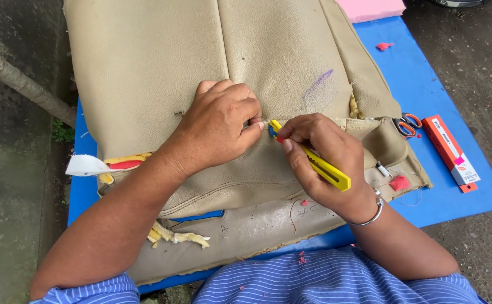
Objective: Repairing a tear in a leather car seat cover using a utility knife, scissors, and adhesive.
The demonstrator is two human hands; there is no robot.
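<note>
Left hand (220, 126): knuckles up on the beige seat cover (161, 62), fingers curled and pinching the cover at a seam, just beside the knife tip.
Right hand (319, 157): fingers wrapped tight round a yellow utility knife (313, 160), tip at the seam, touching the cover; metal bangle (369, 217) on the wrist.
Seat cover: spread across the blue worktop (443, 197), torn yellow foam (178, 236) showing at the near edge, purple mark near the middle.
Package: long flat orange box (451, 152) with a white label, on the worktop right of the cover, lying slantwise.
Scissors (406, 125): orange handles, at the cover's right edge, near the box.
Pink block (369, 8): far end of the worktop.
White tag (84, 165): left edge of the cover.
</note>
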